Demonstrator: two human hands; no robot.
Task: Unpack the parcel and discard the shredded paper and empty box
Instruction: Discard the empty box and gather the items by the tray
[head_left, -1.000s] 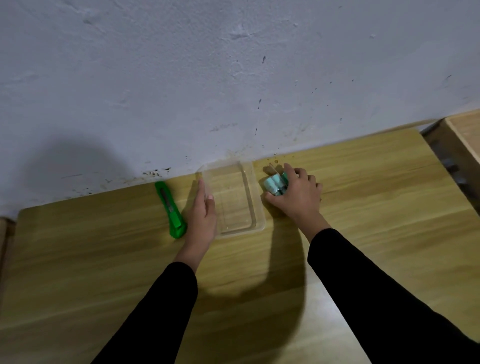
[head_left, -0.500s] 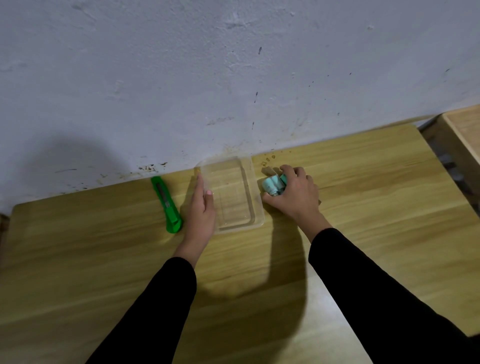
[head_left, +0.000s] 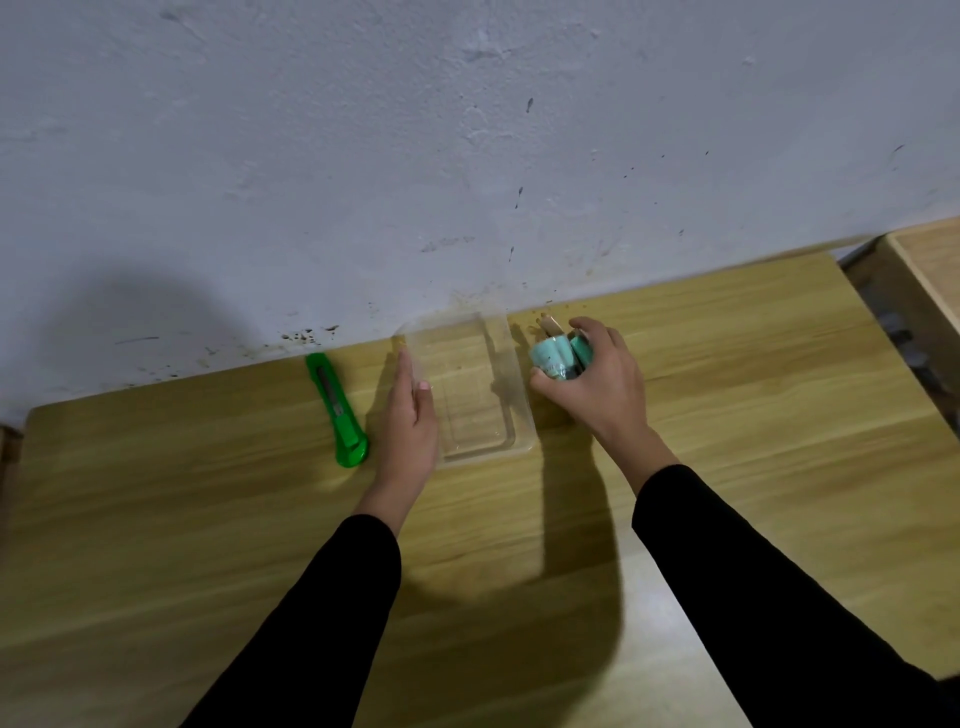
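A clear plastic tray (head_left: 470, 395) lies empty on the wooden table (head_left: 753, 415) near the wall. My left hand (head_left: 410, 431) rests flat against the tray's left side, fingers straight and together. My right hand (head_left: 597, 384) is closed around a few small teal bottles (head_left: 558, 356) just right of the tray; a pale cap sticks up behind them. No parcel box or shredded paper is in view.
A green utility knife (head_left: 340, 415) lies left of my left hand, pointing toward the wall. The white wall (head_left: 467, 156) runs along the table's far edge. A second wooden surface (head_left: 930, 270) stands at the far right across a gap.
My right hand has lifted and tilted the teal bottles slightly, showing more of them. My left hand stays against the tray.
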